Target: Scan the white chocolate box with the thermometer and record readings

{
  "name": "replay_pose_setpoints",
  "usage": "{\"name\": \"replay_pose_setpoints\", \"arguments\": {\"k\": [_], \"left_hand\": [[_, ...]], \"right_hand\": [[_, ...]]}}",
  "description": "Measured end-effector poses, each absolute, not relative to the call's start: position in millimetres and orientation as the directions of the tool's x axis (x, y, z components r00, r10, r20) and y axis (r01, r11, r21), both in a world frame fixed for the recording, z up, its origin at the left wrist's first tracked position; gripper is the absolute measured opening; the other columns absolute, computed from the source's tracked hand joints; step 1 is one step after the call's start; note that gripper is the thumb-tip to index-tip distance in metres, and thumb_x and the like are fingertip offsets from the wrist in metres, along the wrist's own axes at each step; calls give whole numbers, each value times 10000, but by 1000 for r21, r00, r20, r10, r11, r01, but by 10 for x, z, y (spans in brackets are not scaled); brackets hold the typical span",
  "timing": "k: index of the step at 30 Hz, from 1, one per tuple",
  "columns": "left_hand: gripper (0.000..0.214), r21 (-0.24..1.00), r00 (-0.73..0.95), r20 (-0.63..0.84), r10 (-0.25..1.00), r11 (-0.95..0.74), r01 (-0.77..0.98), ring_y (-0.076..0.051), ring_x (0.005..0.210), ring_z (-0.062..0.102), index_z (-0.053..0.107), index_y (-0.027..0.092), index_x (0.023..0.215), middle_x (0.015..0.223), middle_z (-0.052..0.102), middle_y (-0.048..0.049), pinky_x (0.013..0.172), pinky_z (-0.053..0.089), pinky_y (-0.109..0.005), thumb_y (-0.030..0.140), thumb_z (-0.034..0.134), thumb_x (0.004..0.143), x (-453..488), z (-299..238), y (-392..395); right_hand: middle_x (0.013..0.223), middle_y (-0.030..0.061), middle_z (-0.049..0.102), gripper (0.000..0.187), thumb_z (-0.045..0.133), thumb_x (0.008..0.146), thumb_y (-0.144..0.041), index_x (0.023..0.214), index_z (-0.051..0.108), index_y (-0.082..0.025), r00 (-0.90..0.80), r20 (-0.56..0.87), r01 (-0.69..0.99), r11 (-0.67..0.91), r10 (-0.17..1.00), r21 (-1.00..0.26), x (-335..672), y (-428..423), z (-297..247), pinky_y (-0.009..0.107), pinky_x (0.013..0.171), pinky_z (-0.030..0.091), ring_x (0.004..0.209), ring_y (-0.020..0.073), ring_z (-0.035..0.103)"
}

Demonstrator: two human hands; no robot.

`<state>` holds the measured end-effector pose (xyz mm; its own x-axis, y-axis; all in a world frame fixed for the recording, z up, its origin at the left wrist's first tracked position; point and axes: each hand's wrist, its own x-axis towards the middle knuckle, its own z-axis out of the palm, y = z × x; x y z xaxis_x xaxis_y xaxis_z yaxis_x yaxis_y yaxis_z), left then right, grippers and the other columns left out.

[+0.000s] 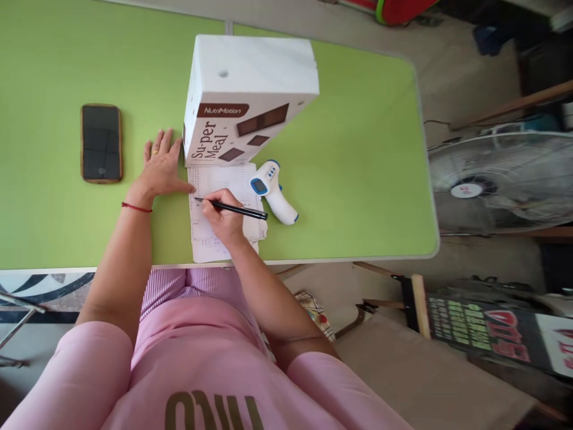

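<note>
My right hand (224, 218) grips a black pen (233, 208), its tip touching the upper left of a printed paper form (224, 179) lying on the green table (358, 173). My left hand (160, 166) lies flat with fingers spread on the table, its thumb at the paper's left edge; a ring and a red wrist string show on it. A white "Super Meal" box (246, 89) stands just behind the paper, right of my left hand.
A white and blue infrared thermometer (274, 191) lies on the paper's right edge. A dark phone (101, 142) lies face up to the left. Off the table's right side stand a fan (501, 179), a printed sign (483, 331) and a folding stool.
</note>
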<state>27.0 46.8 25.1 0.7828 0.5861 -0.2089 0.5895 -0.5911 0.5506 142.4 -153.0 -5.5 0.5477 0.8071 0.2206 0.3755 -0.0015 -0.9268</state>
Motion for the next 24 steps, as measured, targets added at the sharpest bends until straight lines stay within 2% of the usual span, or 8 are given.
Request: {"name": "replay_pose_setpoints", "arguments": {"k": [2,5,7,11,15,24], "left_hand": [[1482,539,780,-210,589,-596,595,-494,1796,-30,181,254,1845,1951,76,-96,1451,-70,-674,728,940,664,264,292,442],[1486,540,786,-197,586,-604,586,-473,1802,-24,146,336,1849,1952,88,-36,1454,-54,-675,707,949,654,260,262,442],[1491,541,792,-189,581,-611,578,-475,1801,-35,134,350,1849,1953,90,-31,1452,-50,-676,710,947,652,261,225,455],[1475,529,791,-184,584,-619,580,-506,1791,-26,191,246,1839,1948,69,-137,1448,-53,-659,750,951,679,273,206,453],[1507,502,780,-201,593,-621,602,-513,1789,-12,189,190,1834,1941,55,-187,1448,-52,-667,756,978,681,288,231,421],[1543,476,773,-197,603,-630,613,-510,1791,-6,187,267,1844,1949,67,-133,1460,-21,-642,751,998,624,287,171,461]], "right_hand": [[698,-46,666,178,687,938,-413,863,631,-262,541,231,386,5,808,-922,1422,-1528,-71,287,660,553,636,144,612],[698,-49,673,165,694,940,-395,863,631,-262,531,230,410,-10,816,-912,1417,-1532,-76,286,673,566,639,142,631],[699,-52,672,153,688,940,-383,865,629,-264,521,241,427,-5,819,-904,1414,-1532,-75,284,668,563,633,141,631],[696,-54,665,122,660,928,-357,858,620,-267,520,249,469,-30,817,-882,1412,-1526,-78,276,651,550,626,138,617],[681,-56,656,122,657,908,-356,838,607,-269,537,231,463,-54,811,-885,1415,-1521,-87,280,645,548,621,144,611],[684,-55,631,125,645,916,-368,848,608,-269,541,238,454,-41,806,-890,1428,-1511,-99,289,648,545,619,146,598]]}}
